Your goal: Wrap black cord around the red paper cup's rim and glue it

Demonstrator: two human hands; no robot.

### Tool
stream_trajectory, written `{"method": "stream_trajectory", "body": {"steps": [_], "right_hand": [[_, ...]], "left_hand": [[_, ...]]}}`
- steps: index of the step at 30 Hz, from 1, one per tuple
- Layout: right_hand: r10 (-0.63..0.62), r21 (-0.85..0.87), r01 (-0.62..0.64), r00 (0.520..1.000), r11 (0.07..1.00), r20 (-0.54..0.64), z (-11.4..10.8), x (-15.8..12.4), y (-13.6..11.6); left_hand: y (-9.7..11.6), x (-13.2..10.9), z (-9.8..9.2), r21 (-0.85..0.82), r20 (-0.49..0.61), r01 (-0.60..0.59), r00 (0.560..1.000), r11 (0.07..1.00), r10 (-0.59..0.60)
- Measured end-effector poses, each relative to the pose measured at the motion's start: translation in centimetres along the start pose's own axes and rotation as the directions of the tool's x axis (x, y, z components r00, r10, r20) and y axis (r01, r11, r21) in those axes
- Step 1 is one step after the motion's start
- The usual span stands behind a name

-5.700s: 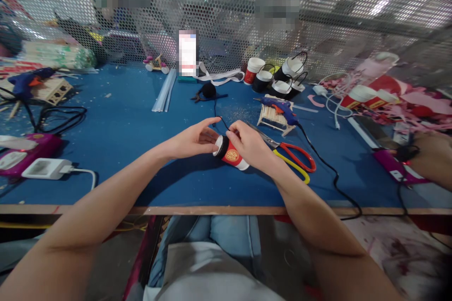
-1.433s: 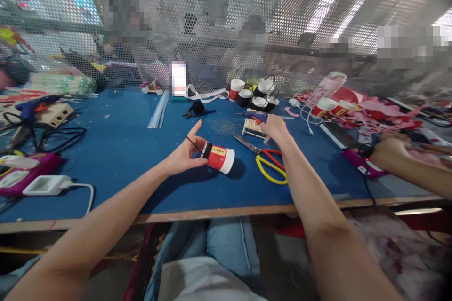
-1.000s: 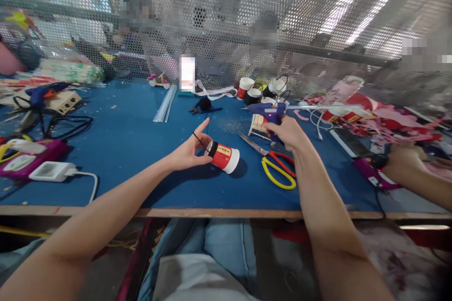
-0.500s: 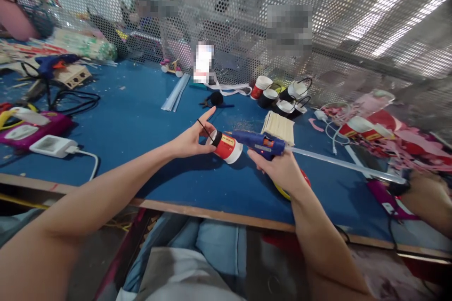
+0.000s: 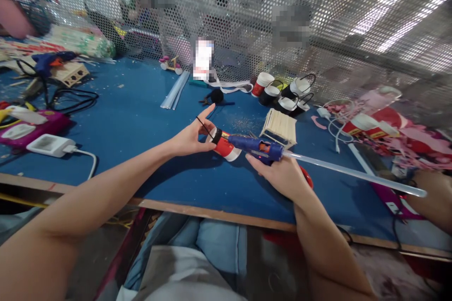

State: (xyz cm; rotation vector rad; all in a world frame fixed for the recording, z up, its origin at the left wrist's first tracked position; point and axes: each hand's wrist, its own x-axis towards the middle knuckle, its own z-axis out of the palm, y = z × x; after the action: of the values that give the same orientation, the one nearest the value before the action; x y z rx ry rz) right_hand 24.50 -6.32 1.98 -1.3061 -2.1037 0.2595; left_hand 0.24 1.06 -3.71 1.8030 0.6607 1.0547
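My left hand [image 5: 196,138] grips a red and white paper cup [image 5: 226,149] by its black-banded end, with thumb and fingers around it and the index finger stretched out. The cup lies tilted just over the blue table, and a thin black handle loop [image 5: 203,125] rises from it. My right hand [image 5: 277,171] is closed around a blue glue gun [image 5: 256,146]. Its nozzle end is over the cup's side near the black band; whether it touches cannot be made out. From the gun's back a long clear glue stick [image 5: 353,171] sticks out to the right.
Several black and red cups [image 5: 270,94] with handles stand by the mesh panel [image 5: 233,19]. A bundle of pale wooden sticks [image 5: 279,127] lies behind the gun. Clear glue sticks [image 5: 175,90] lie farther back. At left is a purple power strip [image 5: 38,129]; at right, another person's arm [image 5: 434,200].
The glue gun has shifted slightly left and down, so its nozzle now overlaps the cup near the black band. The left hand and cup have hardly moved.
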Motion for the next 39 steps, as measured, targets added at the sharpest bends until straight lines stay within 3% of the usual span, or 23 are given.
{"method": "stream_trajectory", "body": {"steps": [9, 14, 39], "right_hand": [[0.029, -0.079, -0.029, 1.000, 0.996, -0.003, -0.08, -0.42, -0.05], [0.058, -0.044, -0.055, 0.996, 0.997, 0.066, -0.21, -0.70, -0.16], [0.046, -0.037, -0.044, 0.996, 0.998, 0.080, -0.34, -0.81, -0.24]], "left_hand": [[0.10, 0.10, 0.03, -0.004, -0.009, 0.020, 1.000, 1.000, -0.020], [0.09, 0.10, -0.02, -0.015, 0.003, 0.017, 1.000, 1.000, -0.017], [-0.19, 0.10, 0.12, -0.015, 0.015, -0.035, 0.999, 0.999, 0.035]]}}
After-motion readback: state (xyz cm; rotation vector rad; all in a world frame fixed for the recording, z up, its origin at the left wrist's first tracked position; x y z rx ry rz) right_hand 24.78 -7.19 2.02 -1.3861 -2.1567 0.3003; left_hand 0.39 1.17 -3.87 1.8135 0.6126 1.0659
